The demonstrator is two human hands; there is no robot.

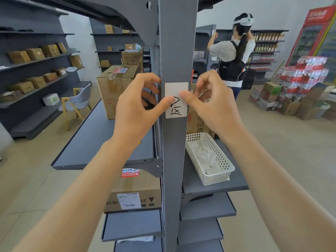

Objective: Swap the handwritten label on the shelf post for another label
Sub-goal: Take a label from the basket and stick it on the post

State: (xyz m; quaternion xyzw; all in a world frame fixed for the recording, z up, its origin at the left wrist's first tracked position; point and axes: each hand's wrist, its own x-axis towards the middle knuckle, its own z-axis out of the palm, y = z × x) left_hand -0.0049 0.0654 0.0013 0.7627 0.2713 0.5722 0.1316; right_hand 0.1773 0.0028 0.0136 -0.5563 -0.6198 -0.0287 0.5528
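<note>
A white handwritten label (176, 90) with black marker strokes lies flat against the front of the grey shelf post (175, 160), at chest height. My left hand (138, 104) is on the post's left side, its thumb pressed on the label's left edge and its fingers curled behind the post. From the right, my right hand (209, 100) lays its thumb on the label's right edge, the other fingers bent near the post's edge. Both thumbs cover part of the writing. A white perforated basket (221, 176) on the shelf to the right holds white paper slips, one with black marks.
Grey shelves stretch left and right of the post, with cardboard boxes (116, 88) on them and one box (134, 195) on the lower shelf. Another person (234, 57) stands at a far shelf. A chair (76, 104) and stacked bottled water (301, 77) stand on the floor.
</note>
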